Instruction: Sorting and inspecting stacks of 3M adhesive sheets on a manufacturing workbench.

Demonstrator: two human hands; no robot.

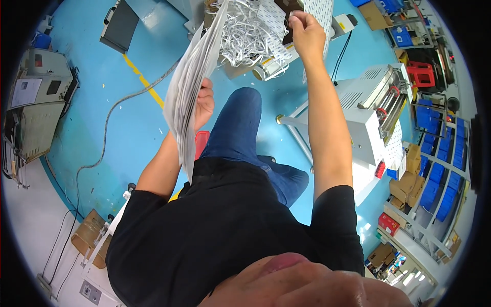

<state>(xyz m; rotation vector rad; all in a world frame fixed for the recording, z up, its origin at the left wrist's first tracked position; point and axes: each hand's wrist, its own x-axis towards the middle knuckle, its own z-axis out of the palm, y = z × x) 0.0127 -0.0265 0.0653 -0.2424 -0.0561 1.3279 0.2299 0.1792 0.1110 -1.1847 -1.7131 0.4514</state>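
My left hand (204, 105) is closed around the edge of a thick stack of white paper sheets (190, 87), which stands on edge and fans slightly. Ahead of me, to the right of the stack, lies a tangled heap of white paper strips (245, 38). My right hand (308, 40) reaches out beyond that heap, its fingers curled in a pinch. Something small and pale shows at the fingertips, too small to name. Beside that hand hangs a white sheet with rows of small dark marks (322, 18).
A white machine with rollers (365, 100) stands at my right. Shelves with blue bins (434, 184) line the far right. On the left are a grey machine (43, 87) and a cable (108, 120) across the blue floor. A dark flat panel (120, 25) lies farther ahead.
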